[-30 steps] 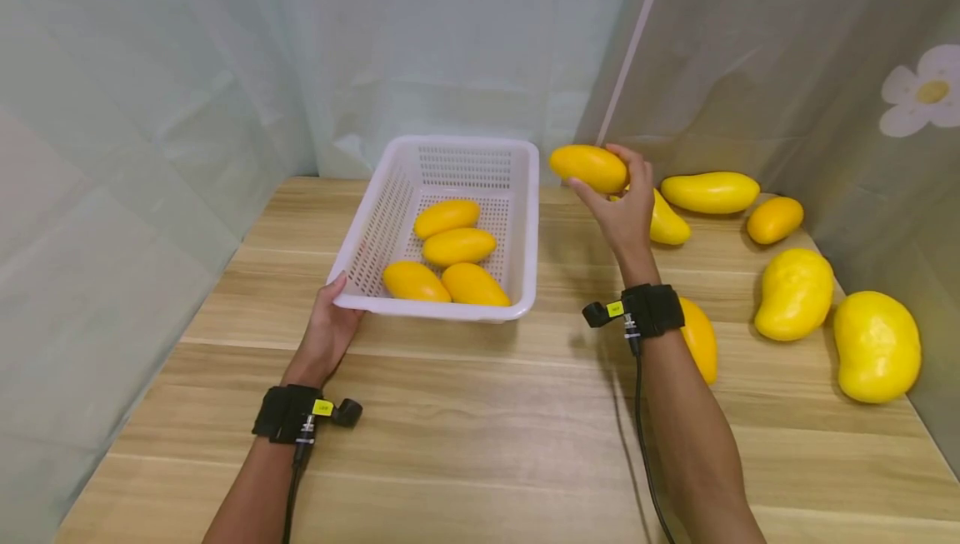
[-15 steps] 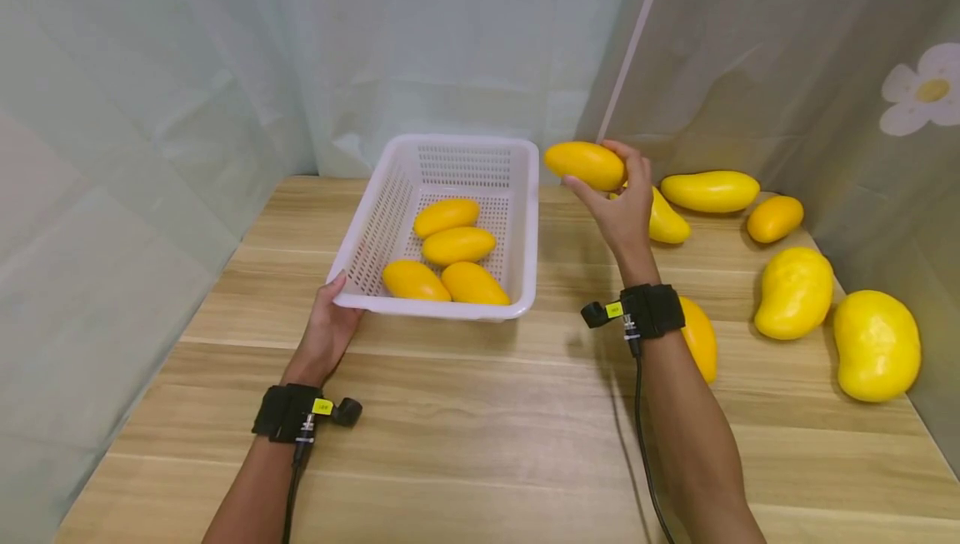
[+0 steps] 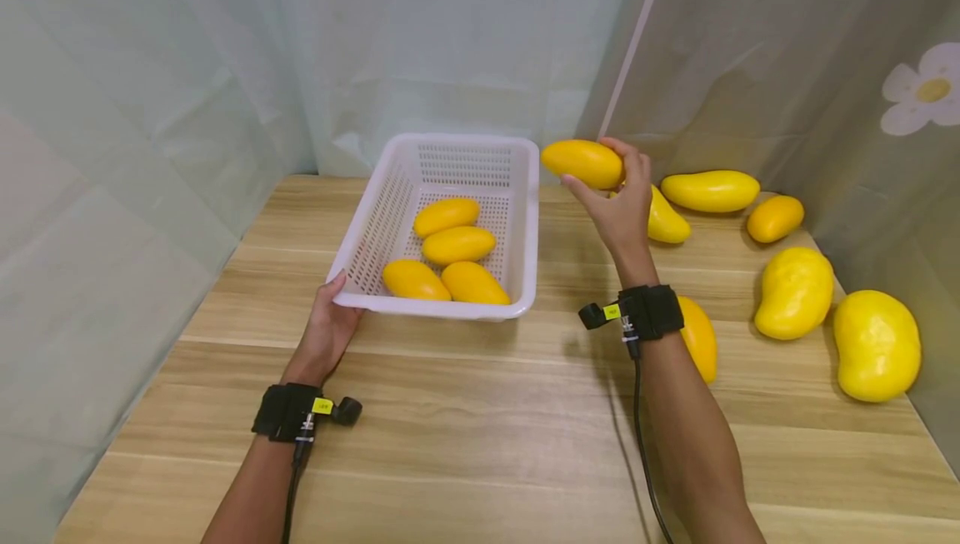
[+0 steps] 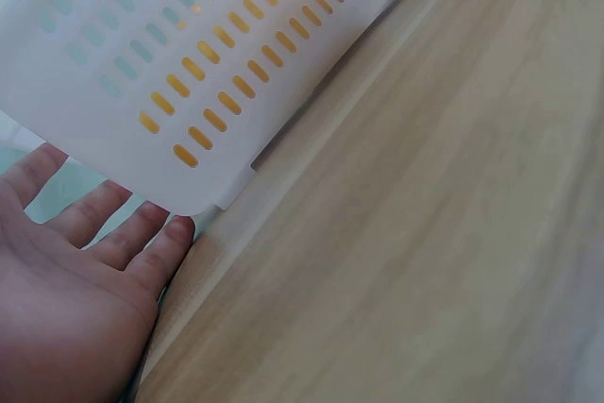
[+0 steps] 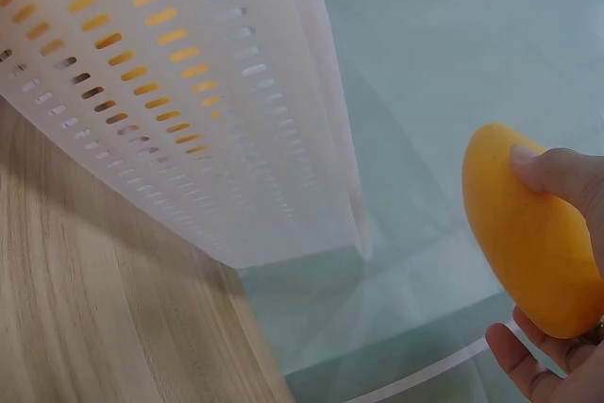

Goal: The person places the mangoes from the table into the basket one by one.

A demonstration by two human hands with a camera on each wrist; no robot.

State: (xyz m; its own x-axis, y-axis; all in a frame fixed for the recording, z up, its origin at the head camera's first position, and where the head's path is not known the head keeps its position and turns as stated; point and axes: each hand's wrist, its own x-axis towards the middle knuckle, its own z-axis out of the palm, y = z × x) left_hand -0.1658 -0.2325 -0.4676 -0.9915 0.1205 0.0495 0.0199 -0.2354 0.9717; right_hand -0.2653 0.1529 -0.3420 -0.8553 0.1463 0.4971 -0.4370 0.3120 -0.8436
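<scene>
At the back of the table stands a white plastic basket point(image 3: 531, 236) with slotted walls, and several yellow-orange mangoes point(image 3: 459, 246) lie on its floor. My left hand point(image 3: 330, 331) holds the basket's near left corner, thumb at the rim. In the left wrist view, the fingers point(image 4: 113, 233) reach the edge of the slotted wall. My right hand point(image 3: 626, 202) pinches another mango point(image 3: 582, 163) between thumb and fingers, raised just right of the basket's far right rim. The right wrist view shows this mango point(image 5: 524, 233) apart from the basket wall point(image 5: 311, 139).
Behind my right hand lies a curved yellow mango point(image 3: 666, 219). Further right are a long mango point(image 3: 711, 192), a small orange one point(image 3: 776, 220) and two large ones, the nearer point(image 3: 876, 346) by the curtain. My right forearm partly covers another mango point(image 3: 699, 340). Curtains point(image 3: 465, 44) enclose the table.
My right hand has shifted slightly left and up with the mango, closer to the basket's right rim. The left hand and the basket stay in place.
</scene>
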